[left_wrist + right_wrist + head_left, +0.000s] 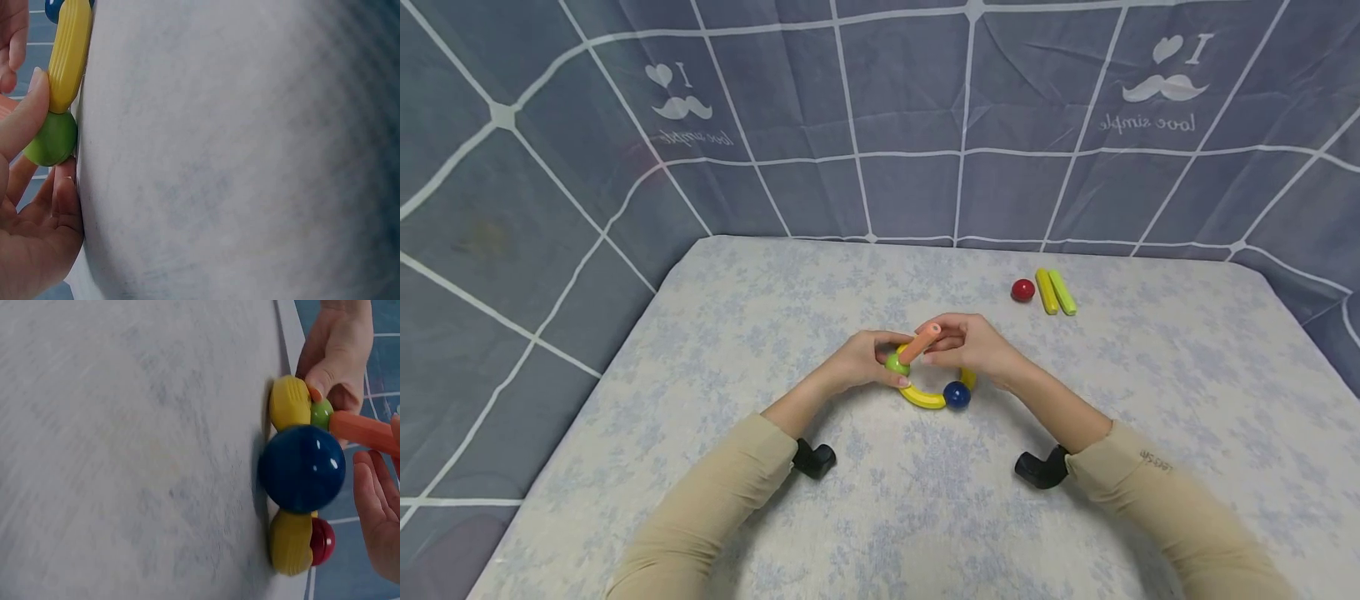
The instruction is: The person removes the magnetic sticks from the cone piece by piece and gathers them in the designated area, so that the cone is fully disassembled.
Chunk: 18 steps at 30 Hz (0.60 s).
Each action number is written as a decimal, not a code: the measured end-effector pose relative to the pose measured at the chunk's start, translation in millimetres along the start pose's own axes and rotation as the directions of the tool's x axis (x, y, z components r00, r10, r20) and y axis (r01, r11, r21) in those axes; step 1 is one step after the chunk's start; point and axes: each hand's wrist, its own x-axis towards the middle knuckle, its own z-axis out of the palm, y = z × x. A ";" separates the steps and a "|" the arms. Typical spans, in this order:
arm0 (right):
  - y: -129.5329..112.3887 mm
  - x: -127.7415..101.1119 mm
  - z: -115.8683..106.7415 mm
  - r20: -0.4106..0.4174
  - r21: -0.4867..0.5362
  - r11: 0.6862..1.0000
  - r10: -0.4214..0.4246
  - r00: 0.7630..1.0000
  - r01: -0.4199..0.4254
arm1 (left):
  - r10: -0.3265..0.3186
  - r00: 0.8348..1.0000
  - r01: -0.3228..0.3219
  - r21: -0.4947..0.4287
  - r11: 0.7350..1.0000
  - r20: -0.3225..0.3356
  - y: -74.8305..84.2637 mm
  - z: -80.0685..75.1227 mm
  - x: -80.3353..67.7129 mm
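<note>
Curved yellow pieces point(922, 398) form a partial ring on the table with a blue ball point(957, 395) and a green ball point(897, 363). An orange stick point(919, 344) slants up from the green ball. My left hand point(867, 362) holds the green ball between thumb and fingers, at the ring's left side. At the stick's upper part, my right hand point(973, 343) has its thumb on one side and a finger on the other. In the right wrist view the blue ball point(302, 469) stands in front, and the stick's top end runs out of frame.
Farther back on the table lie a red ball point(1022, 290), a straight yellow stick point(1047, 291) and a yellow-green stick point(1063, 292). A blue-grey cloth with white lines point(910, 200) hangs behind the table. Black wrist devices point(1041, 469) sit under both sleeves.
</note>
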 end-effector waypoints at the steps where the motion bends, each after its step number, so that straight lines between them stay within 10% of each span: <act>1: -0.3 0.8 2.0 0.000 -0.002 1.000 -0.006 1.000 0.006 | 0.000 1.000 0.000 -0.003 1.000 0.000 0.1 -0.1 0.0; 18: 3.0 10.8 20.0 -0.062 0.073 0.995 0.067 0.996 -0.062 | -0.005 1.000 0.005 -0.022 1.000 -0.001 -1.2 1.2 -0.6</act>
